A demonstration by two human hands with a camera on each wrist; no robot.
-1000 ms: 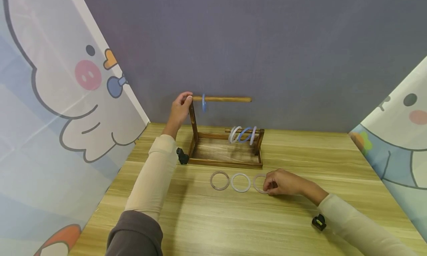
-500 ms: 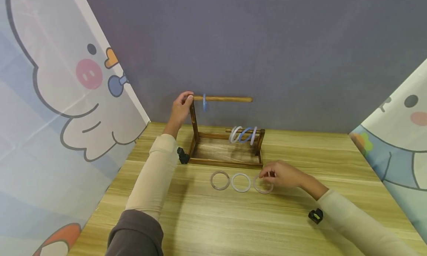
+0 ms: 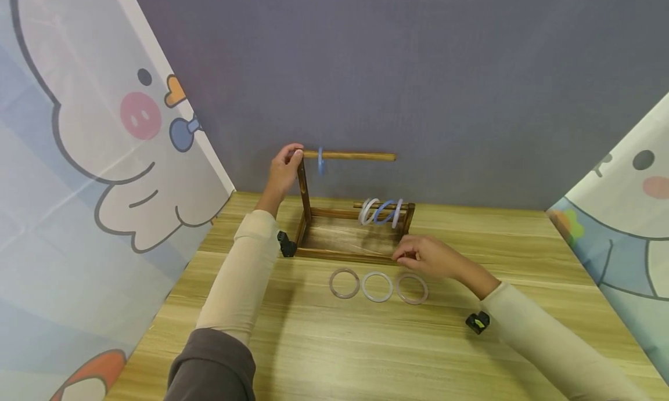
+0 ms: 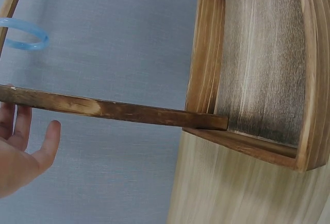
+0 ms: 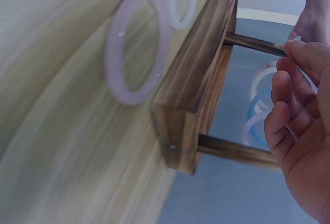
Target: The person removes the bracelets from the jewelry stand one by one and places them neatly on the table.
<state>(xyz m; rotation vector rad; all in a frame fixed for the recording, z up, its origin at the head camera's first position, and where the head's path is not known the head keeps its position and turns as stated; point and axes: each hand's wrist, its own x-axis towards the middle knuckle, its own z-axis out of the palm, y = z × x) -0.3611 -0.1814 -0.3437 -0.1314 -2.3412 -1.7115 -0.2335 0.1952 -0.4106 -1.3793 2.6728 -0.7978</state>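
My left hand point(image 3: 284, 169) grips the top of the tall post of a wooden bangle stand point(image 3: 350, 256), thumb in front and index finger over the end. In the left wrist view, its other fingers lie beside the post. A blue bangle point(image 3: 321, 162) hangs on the upper bar. Several bangles hang on the lower bar, among them a white bangle point(image 3: 369, 212), a blue bangle point(image 3: 383, 213) and a lilac bangle point(image 3: 397, 213). My right hand point(image 3: 431, 256) hovers by the stand's front right corner, fingers loosely curled, with nothing visible in them.
Before the stand, three bangles lie flat in a row: a brownish bangle point(image 3: 331, 284), a white bangle point(image 3: 364, 287) and a pinkish bangle point(image 3: 399, 289), also seen large as a pinkish bangle point(image 5: 114, 54) in the right wrist view. A grey wall point(image 3: 418, 87) rises behind the table.
My right hand has left the pinkish bangle and moved up and leftward to the stand's front corner. That bangle stays on the table. My left hand keeps its place on the post.
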